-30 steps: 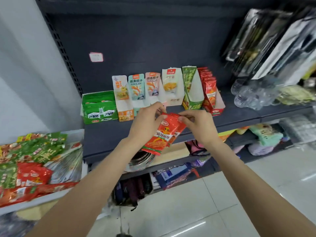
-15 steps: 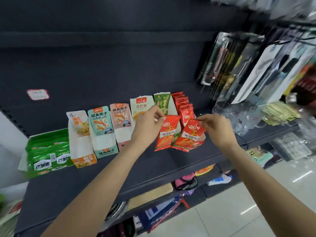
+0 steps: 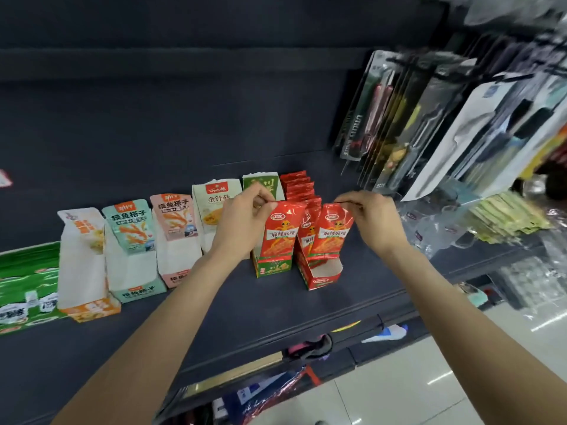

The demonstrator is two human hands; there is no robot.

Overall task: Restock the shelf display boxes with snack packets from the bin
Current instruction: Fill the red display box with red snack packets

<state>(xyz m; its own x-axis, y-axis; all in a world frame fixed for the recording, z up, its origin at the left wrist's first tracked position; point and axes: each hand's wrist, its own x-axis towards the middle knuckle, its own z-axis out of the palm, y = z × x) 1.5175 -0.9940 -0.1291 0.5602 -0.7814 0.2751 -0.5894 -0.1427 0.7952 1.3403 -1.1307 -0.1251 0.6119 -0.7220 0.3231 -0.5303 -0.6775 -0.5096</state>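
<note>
My left hand (image 3: 242, 222) pinches the top of a red snack packet (image 3: 279, 234) that hangs in front of the green display box (image 3: 270, 266). My right hand (image 3: 374, 220) pinches the top corner of a second red packet (image 3: 331, 233), whose lower end is inside the red display box (image 3: 319, 274). Several matching red packets (image 3: 299, 188) stand in a row behind it in that box. The bin is out of view.
On the dark shelf (image 3: 214, 317), left of the green box, stand yellow (image 3: 216, 210), pink (image 3: 175, 234), teal (image 3: 132, 250) and orange (image 3: 84, 265) display boxes, then a green carton (image 3: 27, 286). Hanging blister packs (image 3: 429, 124) crowd the right side. Lower shelves and tiled floor lie below.
The camera moved closer to the shelf. Both hands carried the red packets up and apart; the right packet now sits in the red box, the left one hangs lower before the green box.
</note>
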